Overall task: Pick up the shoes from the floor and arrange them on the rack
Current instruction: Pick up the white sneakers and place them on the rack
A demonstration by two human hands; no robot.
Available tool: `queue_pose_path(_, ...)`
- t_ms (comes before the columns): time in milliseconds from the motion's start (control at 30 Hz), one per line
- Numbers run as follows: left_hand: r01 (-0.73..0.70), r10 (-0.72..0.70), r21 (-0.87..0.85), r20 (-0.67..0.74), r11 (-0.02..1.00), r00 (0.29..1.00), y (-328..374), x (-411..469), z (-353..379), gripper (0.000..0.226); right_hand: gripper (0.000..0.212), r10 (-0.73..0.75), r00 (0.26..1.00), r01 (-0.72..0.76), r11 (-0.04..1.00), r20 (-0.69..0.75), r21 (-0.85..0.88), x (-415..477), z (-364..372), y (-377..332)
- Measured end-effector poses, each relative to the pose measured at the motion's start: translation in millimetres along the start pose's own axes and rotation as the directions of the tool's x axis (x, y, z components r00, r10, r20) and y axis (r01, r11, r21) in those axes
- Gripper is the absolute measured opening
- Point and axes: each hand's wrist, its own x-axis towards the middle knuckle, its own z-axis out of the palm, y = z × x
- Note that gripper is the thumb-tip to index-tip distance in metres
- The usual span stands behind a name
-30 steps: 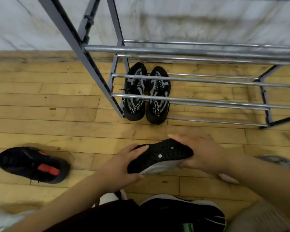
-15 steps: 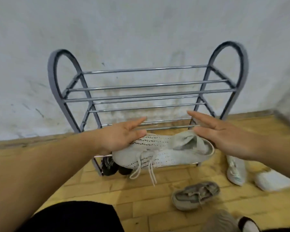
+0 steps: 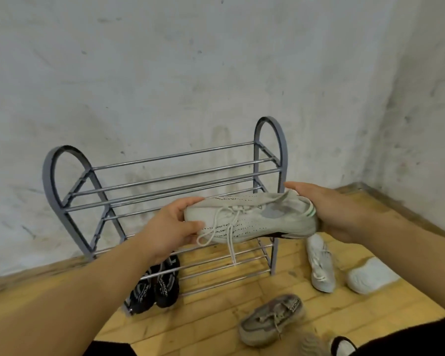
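I hold a pale grey knit sneaker sideways in the air in front of the grey metal shoe rack. My left hand grips its toe, thumb under and fingers over. My right hand cups its heel. The laces dangle down. A pair of black shoes sits on the rack's lowest tier at the left. On the floor lie a grey-beige sneaker, a white sneaker and a white shoe sole-up.
The rack stands against a stained white wall, with a wall corner to the right. Its upper tiers carry nothing. The floor is yellow wood planks. My dark-clothed legs show at the bottom edge.
One second ago I held a black shoe near the floor. Half a second ago both hands were flat beside the pale sneaker; now they grip it, and the view has shifted left of the rack.
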Motion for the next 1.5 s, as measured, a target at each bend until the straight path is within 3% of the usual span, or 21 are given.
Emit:
queue_pose_path(167,0.013,-0.023,-0.12,-0.075,0.993,0.997,-0.3,12.4,9.2,0.055,0.033,-0.087,0.994,0.078,0.989,0.068,0.126,-12.8,-16.4,-16.2)
queue_pose_path(300,0.005,-0.011,-0.124,-0.046,0.992,0.999,-4.7,19.5,25.7,0.057,0.073,-0.085,0.992,0.081,0.996,0.089,0.041,-16.9,-38.1,-12.1)
queue_pose_path(400,0.013,-0.016,-0.122,-0.02,0.992,1.0,-9.4,23.6,40.8,0.055,0.088,-0.025,0.998,0.027,0.999,0.059,-0.04,-18.4,-47.5,-4.4)
queue_pose_path(633,-0.006,0.008,-0.108,0.02,0.994,1.0,-17.4,38.3,71.4,0.059,0.098,0.079,0.996,-0.079,0.997,0.028,-0.008,-13.9,-71.9,10.5)
queue_pose_path(867,-0.042,0.044,-0.039,0.042,0.998,0.998,-18.5,50.6,85.9,0.056,0.098,0.184,0.981,-0.177,0.978,0.059,-0.115,-16.1,-86.5,21.3)
queue_pose_path(1067,-0.147,0.126,0.212,0.113,0.966,0.986,-19.7,57.5,87.3,0.057,0.099,0.385,0.915,-0.314,0.865,0.117,-0.391,-0.9,-95.9,42.0)
queue_pose_path(1167,-0.23,0.156,0.469,0.192,0.853,0.969,-30.8,65.1,87.7,0.057,0.093,0.489,0.868,-0.38,0.765,0.086,-0.519,15.5,-100.4,53.6)
queue_pose_path(1300,-0.274,0.102,0.698,0.279,0.661,0.955,-53.9,80.2,88.8,0.055,0.089,0.51,0.86,-0.41,0.708,0.014,-0.574,42.9,-114.3,90.3)
queue_pose_path(1500,-0.232,-0.004,0.8,0.28,0.553,0.96,-89.6,114.5,93.9,0.056,0.099,0.518,0.844,-0.496,0.661,-0.135,-0.562,73.1,-126.9,210.0)
